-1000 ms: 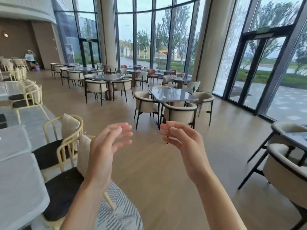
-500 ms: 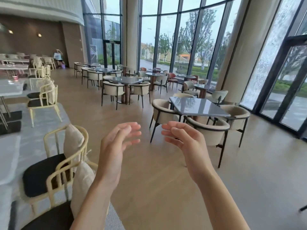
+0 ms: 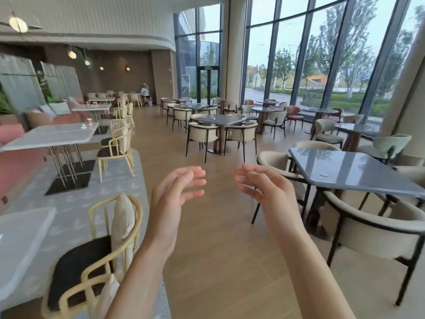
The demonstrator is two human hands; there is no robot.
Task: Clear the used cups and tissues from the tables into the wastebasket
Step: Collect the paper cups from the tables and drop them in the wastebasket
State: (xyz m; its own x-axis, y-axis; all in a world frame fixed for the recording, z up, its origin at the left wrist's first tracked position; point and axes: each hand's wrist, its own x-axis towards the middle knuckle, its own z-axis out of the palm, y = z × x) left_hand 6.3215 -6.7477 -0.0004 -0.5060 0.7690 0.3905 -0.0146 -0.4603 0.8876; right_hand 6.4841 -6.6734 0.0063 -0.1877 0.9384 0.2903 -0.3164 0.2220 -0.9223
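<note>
Since the earlier frames our view has swung left, bringing the white tables and pink bench seating into sight, while our 2 hands stay raised in front of us as before. Our left hand (image 3: pixel 171 203) and right hand (image 3: pixel 269 194) hover apart over the wooden floor (image 3: pixel 218 261), palms turned toward each other, fingers loosely spread and slightly bent, holding nothing.

On the white table (image 3: pixel 50 137) at the left, a red cup (image 3: pixel 89 121) stands near the far right corner, with what looks like a crumpled tissue (image 3: pixel 82 127) just beside it on the top. More small red cups (image 3: pixel 87 103) sit on the white tables farther back, too small to tell apart clearly. We cannot see a wastebasket.

At the right, a grey table (image 3: pixel 351 171) stands ringed by cream chairs (image 3: pixel 377 229). A cane chair (image 3: pixel 96 254) with a dark seat and a cushion sits at our lower left. Far back, a person (image 3: pixel 145 93) stands by the wall.
</note>
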